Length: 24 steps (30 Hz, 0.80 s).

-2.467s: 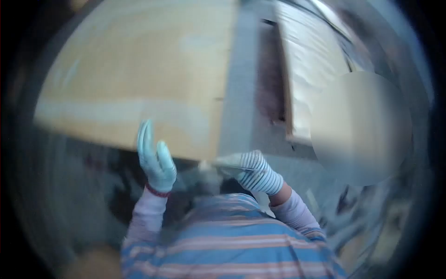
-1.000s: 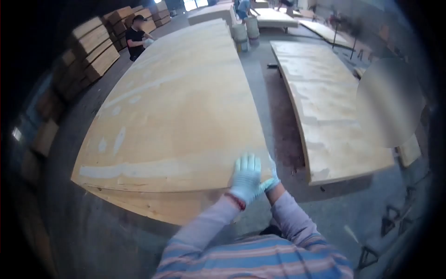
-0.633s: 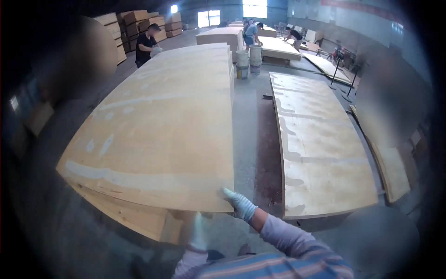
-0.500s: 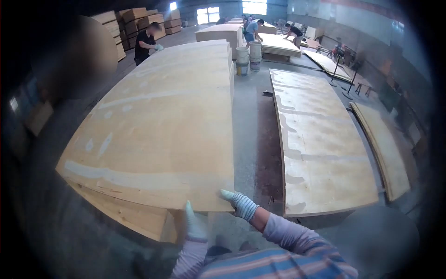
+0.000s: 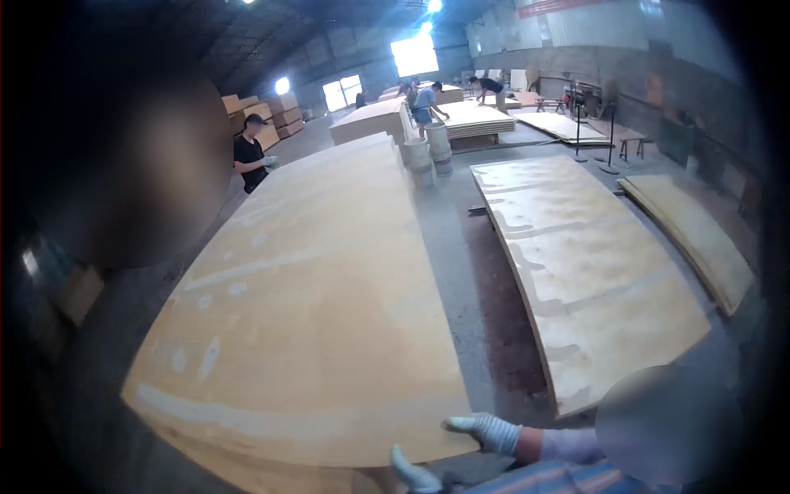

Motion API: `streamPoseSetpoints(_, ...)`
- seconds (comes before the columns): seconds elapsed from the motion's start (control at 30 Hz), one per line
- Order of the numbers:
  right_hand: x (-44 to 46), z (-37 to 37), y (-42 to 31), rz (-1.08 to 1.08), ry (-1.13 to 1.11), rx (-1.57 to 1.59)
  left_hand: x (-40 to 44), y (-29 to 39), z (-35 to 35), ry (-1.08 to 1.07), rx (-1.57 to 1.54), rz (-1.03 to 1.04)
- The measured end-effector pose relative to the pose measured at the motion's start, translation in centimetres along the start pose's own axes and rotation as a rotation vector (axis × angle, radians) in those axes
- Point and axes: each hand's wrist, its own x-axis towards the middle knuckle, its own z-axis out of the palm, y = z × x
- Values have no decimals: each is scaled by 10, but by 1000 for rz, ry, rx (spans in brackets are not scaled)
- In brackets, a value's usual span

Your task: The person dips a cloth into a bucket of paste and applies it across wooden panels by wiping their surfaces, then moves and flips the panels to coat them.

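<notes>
From the wearer's head, the view looks forward and down over the panel (image 5: pixel 321 321) (near end close) toward far windows (image 5: pixel 414 56).

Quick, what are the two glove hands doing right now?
Left hand: at the near edge of the big board; fingers mostly hidden, so its grip can't be told.
Right hand: closed on that board's corner.

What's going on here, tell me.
A gloved person's right hand holds the big board at its near right corner, thumb on top. The left hand is at the near edge, fingers mostly hidden. A worker in black stands by the far left side. Another board lies to the right.
</notes>
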Motion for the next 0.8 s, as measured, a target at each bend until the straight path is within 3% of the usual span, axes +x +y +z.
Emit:
streamPoseSetpoints(0.07,-4,1,-8,-20,-74,-89,-5,-3,3,140,-29,-26)
streamPoseSetpoints(0.2,19,-23,-2,-165,-100,-493,-54,39,66,-55,-128,54)
streamPoseSetpoints(0.27,9,-18,-13,-202,-65,-691,-55,41,63,-117,-105,113)
streamPoseSetpoints(0.33,28,-28,-2,-219,-98,-667,-28,25,33,-138,-17,212)
streamPoseSetpoints(0.43,19,-22,-1,-195,-162,-484,-43,44,29,-61,247,101)
streamPoseSetpoints(0.53,-4,-12,-11,-42,-193,-133,-58,77,7,-104,458,-235)
streamPoseSetpoints(0.6,-7,-11,-19,83,-276,102,-65,91,-19,-44,727,136)
streamPoseSetpoints(0.7,2,-1,-10,14,-325,234,-82,124,-28,178,1197,792)
streamPoseSetpoints(0.73,-17,11,-23,38,-192,138,-80,136,-27,265,1284,889)
streamPoseSetpoints(0.8,-1,0,-11,73,-249,154,-70,154,-36,428,1506,1010)
